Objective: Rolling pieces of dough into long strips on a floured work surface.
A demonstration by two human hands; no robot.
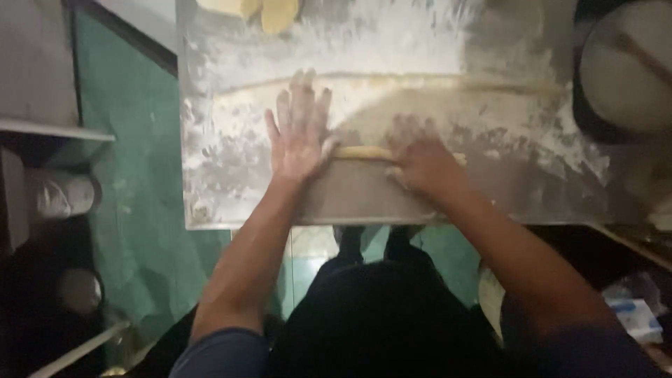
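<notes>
A short rope of pale yellow dough (364, 152) lies across the near middle of the floured metal worktop (231, 175), and both hands are on it. The left hand (299, 133) lies flat, fingers spread and released, its palm edge pressing the rope's left end. The right hand (420, 161) covers the right part of the rope, its fingers bent loosely over the dough; how tightly they close I cannot tell, since the hand is blurred. Only the stretch between the two hands and a stub past the right hand show.

To roll such a rope well, judging from this pose, the palms should bear down evenly and travel outward from the middle, so the thickness stays the same from end to end. The bare grey patch under the hands gives grip; too much flour there would make the dough slide instead of turn.

Farther back, a much longer, thinner dough rope (448, 82) stretches almost the width of the worktop, well apart from the hands. At the far edge sit yellowish dough pieces (269, 10). A round pan (623, 70) stands to the right, and the green floor (140, 210) shows to the left.
</notes>
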